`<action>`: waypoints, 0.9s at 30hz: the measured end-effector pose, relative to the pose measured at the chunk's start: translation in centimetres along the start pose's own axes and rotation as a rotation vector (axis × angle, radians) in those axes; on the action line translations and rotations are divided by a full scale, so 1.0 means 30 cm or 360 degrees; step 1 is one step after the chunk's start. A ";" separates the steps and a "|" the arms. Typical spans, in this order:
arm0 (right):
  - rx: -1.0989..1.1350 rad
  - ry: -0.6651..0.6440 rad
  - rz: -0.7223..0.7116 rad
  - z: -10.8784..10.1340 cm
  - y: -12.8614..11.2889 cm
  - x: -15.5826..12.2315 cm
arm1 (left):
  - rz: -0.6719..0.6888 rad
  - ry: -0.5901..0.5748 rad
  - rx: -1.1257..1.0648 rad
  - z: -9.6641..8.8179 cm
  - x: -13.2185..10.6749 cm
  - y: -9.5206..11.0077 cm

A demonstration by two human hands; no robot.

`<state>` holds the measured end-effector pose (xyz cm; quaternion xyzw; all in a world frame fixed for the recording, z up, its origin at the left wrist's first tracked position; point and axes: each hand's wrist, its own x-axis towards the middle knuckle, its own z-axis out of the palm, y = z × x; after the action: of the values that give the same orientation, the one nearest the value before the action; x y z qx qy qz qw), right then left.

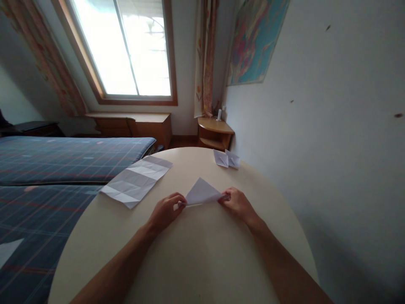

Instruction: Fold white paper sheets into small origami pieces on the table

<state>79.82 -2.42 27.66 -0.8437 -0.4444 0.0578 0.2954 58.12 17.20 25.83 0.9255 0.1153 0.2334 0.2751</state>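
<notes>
A white sheet folded into a triangle (202, 192) lies on the round cream table (202, 253), its point facing away from me. My left hand (166, 211) pinches the triangle's left corner with closed fingers. My right hand (237, 203) pinches the right corner the same way. Both hands rest on the tabletop along the triangle's near edge.
A creased, unfolded white sheet (136, 179) lies at the table's left, partly over the edge. A small folded paper piece (226, 159) sits at the far right. A plaid-covered bed (63, 169) is to the left, the wall close on the right, and a wooden shelf (215, 131) beyond.
</notes>
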 end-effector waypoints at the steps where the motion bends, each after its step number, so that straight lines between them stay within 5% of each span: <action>1: 0.0024 0.0006 0.0008 0.000 -0.001 0.000 | -0.0003 0.0006 0.0002 0.002 0.000 -0.001; 17: 0.0158 -0.0122 0.0115 -0.022 -0.025 -0.015 | -0.0067 -0.0030 0.0099 -0.005 -0.004 0.003; 27: 0.0646 -0.0125 0.0059 0.001 0.025 0.012 | -0.0244 0.0269 -0.0217 0.019 0.010 -0.027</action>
<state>80.58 -2.45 27.29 -0.7720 -0.4192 0.1845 0.4407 58.61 17.71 25.05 0.8701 0.1924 0.2961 0.3438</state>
